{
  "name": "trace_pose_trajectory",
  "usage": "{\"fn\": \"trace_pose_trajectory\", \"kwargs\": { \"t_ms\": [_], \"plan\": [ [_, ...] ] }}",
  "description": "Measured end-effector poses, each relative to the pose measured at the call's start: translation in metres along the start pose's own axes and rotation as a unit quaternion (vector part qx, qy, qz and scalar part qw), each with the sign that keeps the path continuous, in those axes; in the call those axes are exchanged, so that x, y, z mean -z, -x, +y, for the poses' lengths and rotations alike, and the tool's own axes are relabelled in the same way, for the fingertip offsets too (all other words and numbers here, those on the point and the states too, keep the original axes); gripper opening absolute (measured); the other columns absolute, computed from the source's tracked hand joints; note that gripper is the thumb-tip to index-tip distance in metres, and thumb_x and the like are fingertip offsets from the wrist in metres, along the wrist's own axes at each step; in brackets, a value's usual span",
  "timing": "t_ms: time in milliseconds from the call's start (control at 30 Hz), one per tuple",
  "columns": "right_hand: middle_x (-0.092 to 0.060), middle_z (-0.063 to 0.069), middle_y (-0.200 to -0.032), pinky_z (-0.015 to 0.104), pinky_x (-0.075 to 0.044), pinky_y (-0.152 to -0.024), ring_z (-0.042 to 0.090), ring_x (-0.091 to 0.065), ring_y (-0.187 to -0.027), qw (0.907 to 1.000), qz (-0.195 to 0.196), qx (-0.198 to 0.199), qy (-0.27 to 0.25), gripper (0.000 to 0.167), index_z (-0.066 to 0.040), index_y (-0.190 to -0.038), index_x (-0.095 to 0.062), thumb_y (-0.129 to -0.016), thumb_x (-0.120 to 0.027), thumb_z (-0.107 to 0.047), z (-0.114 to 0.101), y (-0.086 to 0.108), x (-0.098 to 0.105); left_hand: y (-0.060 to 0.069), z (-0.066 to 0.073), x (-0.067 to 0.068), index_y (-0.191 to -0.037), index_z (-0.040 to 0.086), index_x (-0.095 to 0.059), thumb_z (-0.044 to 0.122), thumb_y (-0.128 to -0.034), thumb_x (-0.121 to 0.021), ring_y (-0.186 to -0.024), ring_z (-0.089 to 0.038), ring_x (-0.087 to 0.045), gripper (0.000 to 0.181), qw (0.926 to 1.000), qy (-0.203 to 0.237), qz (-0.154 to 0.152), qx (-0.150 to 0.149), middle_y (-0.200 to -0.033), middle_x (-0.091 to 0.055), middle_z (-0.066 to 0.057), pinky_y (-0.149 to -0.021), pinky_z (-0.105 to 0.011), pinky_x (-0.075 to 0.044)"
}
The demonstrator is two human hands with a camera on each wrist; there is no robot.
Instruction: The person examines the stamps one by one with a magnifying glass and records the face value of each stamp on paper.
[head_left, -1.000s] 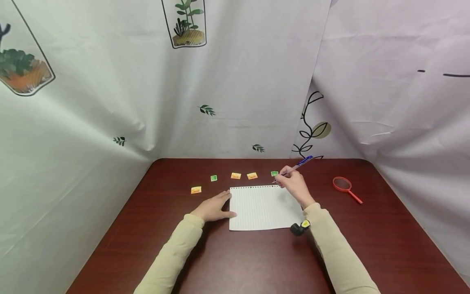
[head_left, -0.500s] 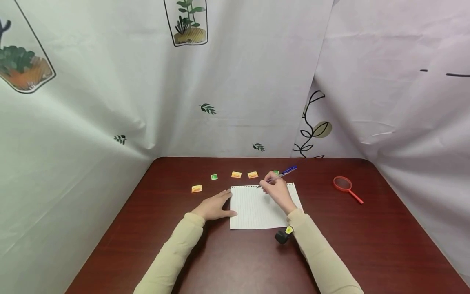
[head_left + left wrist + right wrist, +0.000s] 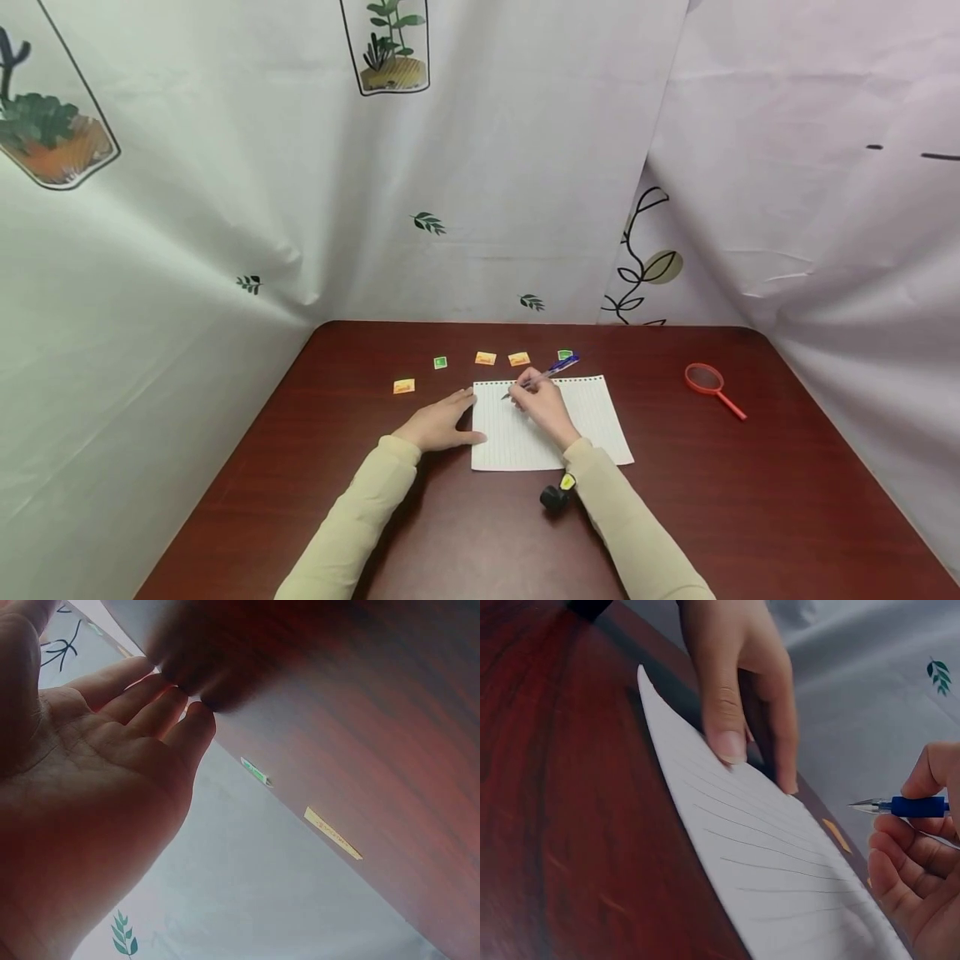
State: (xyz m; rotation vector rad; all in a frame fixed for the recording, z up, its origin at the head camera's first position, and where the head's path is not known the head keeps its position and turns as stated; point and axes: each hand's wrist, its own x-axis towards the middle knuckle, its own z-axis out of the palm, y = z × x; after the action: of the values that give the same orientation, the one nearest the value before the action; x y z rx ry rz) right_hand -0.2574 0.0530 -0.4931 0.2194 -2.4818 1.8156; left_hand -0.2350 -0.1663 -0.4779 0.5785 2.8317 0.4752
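Note:
A lined sheet of paper (image 3: 517, 442) with a row of holes along its far edge lies on the table. My left hand (image 3: 438, 423) rests at its left edge, thumb on the paper and fingers extended; the left wrist view shows the palm (image 3: 97, 772). In my right hand (image 3: 546, 410) a blue pen (image 3: 561, 364) is pinched, held over the upper left of the paper. The right wrist view shows the pen (image 3: 919, 807) between thumb and fingers of the right hand (image 3: 930, 862), its tip bare and apart from the sheet (image 3: 765, 862).
Orange cards (image 3: 403, 386) and small green cards (image 3: 440, 362) lie in a loose row beyond the paper. A red magnifying glass (image 3: 705, 379) lies at the right. Patterned white cloth (image 3: 480, 167) hangs behind the table (image 3: 750, 500).
My right hand has moved left across the paper with the pen, uncovering the sheet's right side. The left hand has stayed at the left edge.

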Motion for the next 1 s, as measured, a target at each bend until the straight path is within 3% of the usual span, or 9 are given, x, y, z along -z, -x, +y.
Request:
{"fn": "trace_pose_trajectory", "kwargs": {
  "t_ms": [267,600,1000],
  "plan": [
    [-0.064,-0.001,-0.069,0.026,-0.045,-0.061,0.012,-0.057,-0.064,0.9997,-0.024,0.003,0.009,0.006,-0.012,-0.087,-0.061,-0.089,-0.065,-0.017,0.002,0.001,-0.013,-0.004,-0.001,-0.002,-0.152,0.004,-0.044,0.054,-0.0883,-0.072,-0.148,-0.028,-0.034,0.086,1.0000,-0.004,-0.002,-0.003,-0.161,-0.034,-0.013,-0.111,-0.047,-0.040],
    [-0.061,-0.005,-0.071,0.026,-0.042,-0.060,0.010,-0.052,-0.063,0.9952,-0.054,0.050,0.065,0.003,-0.016,-0.089,-0.062,-0.090,-0.064,-0.018,0.005,0.000,-0.025,0.001,-0.004,-0.002,-0.153,0.006,-0.042,0.055,-0.0895,-0.071,-0.149,-0.027,-0.030,0.085,1.0000,0.006,-0.004,0.003,-0.162,-0.032,-0.010,-0.112,-0.047,-0.039],
    [-0.062,-0.007,-0.072,0.027,-0.045,-0.065,0.009,-0.055,-0.067,0.9922,-0.052,0.061,0.095,0.007,-0.019,-0.086,-0.060,-0.088,-0.066,-0.016,0.005,-0.001,-0.026,-0.001,-0.002,-0.001,-0.152,0.005,-0.044,0.055,-0.0890,-0.071,-0.149,-0.028,-0.031,0.086,1.0000,0.005,-0.001,-0.002,-0.162,-0.033,-0.011,-0.111,-0.047,-0.040]
  ]
}}
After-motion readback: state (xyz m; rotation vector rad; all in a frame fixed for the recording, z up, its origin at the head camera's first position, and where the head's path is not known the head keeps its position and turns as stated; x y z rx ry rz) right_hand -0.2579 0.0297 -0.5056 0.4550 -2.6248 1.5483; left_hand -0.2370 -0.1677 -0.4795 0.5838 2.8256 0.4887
